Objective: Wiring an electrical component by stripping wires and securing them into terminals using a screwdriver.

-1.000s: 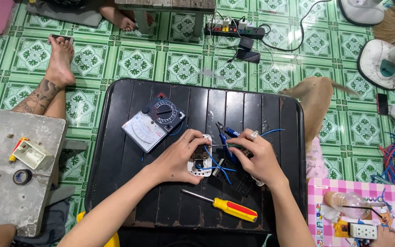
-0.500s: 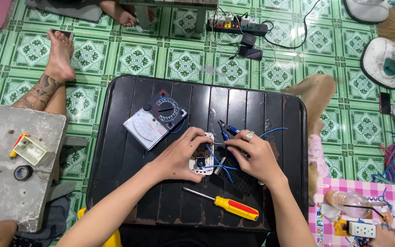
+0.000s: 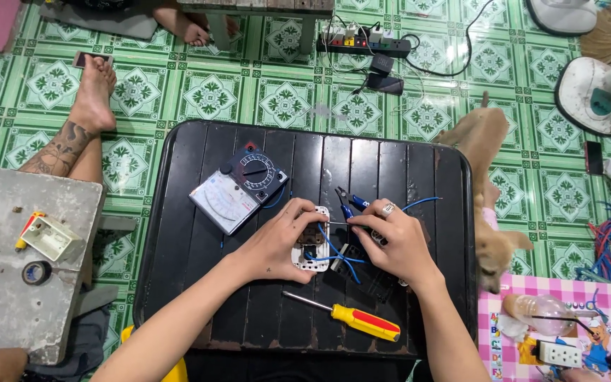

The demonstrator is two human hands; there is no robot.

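Observation:
My left hand [image 3: 277, 242] grips a white wall socket [image 3: 310, 249] lying on the black slatted table [image 3: 178, 212]. My right hand [image 3: 394, 239] pinches a thin tool whose tip points left into the socket's back. Blue wires [image 3: 335, 256] run from the socket under my right hand. Blue-handled pliers [image 3: 348, 203] lie just beyond my fingers. An analog multimeter [image 3: 239, 189] sits at the upper left of the table. A yellow and red screwdriver [image 3: 351, 317] lies near the front edge.
A dog [image 3: 491, 185] stands against the table's right side. A person's tattooed leg [image 3: 72, 134] rests on the green tiled floor at left. A grey slab [image 3: 8, 283] holds a junction box and tape. A power strip [image 3: 365, 44] lies beyond; fan bases at upper right.
The view has shifted slightly. My hands stay on the socket, with small finger movements only.

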